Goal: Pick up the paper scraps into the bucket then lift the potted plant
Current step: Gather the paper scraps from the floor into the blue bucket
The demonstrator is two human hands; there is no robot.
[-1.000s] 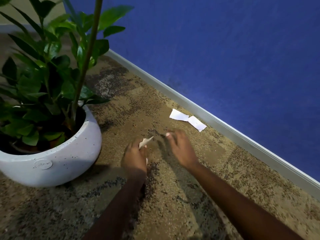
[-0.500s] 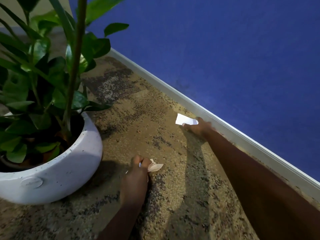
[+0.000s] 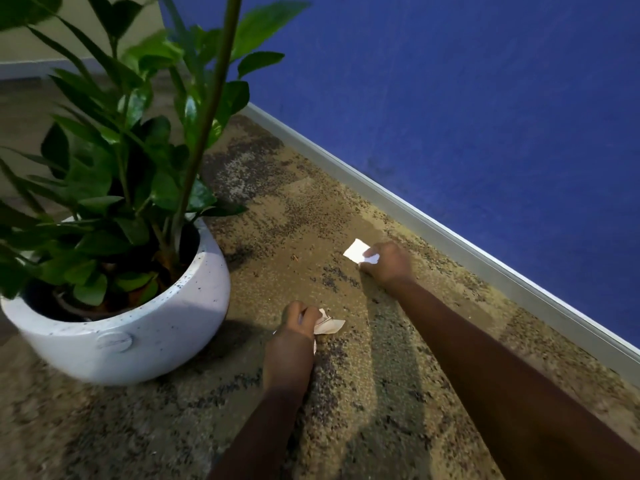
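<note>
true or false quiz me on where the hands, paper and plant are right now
1. The left hand grips crumpled paper scraps. True.
2. The potted plant stands on the carpet. True.
3. The right hand rests on the potted plant's rim. False: it holds a white scrap low over the carpet, apart from the potted plant.
4. A bucket stands between the hands. False: no bucket is in view.

Each hand (image 3: 388,263) (image 3: 294,323) grips paper scraps (image 3: 356,252) beside potted plant (image 3: 131,327)
</note>
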